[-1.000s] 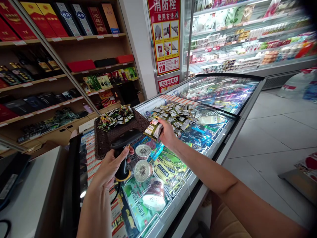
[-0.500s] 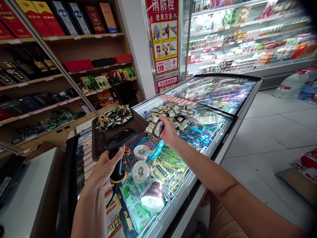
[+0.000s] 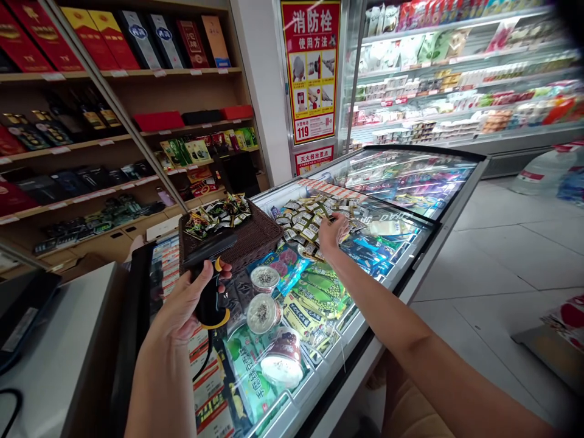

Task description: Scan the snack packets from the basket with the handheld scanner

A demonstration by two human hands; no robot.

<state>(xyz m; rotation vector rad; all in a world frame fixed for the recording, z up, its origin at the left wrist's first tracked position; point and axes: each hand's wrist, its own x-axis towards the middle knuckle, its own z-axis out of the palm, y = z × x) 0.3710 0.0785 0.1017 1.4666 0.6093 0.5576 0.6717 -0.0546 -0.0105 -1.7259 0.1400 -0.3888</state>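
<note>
My left hand (image 3: 191, 298) is wrapped around the grip of a black barcode scanner (image 3: 210, 295) with yellow trim. Its head points up and to the right, and a cable hangs from the handle. My right hand (image 3: 334, 233) is over a heap of small gold-and-white snack packets (image 3: 301, 220) on the glass freezer lid. The fingers are bent and look loosely apart; no packet shows clearly between them. Beside the heap, a brown woven basket (image 3: 258, 234) holds more small packets (image 3: 219, 216), dark and green, at its far left end.
Under the freezer's glass lie ice-cream cups (image 3: 263, 313) and bagged ice pops (image 3: 319, 286). A white counter (image 3: 77, 340) stands at the left. Shelves of boxes (image 3: 173, 121) rise behind, and a lit chiller (image 3: 456, 79) stands at the far right.
My right hand has let go of the packets it held and moved right over the heap, where packets now lie more spread out. The scanner has tilted and dropped slightly left; the view has shifted.
</note>
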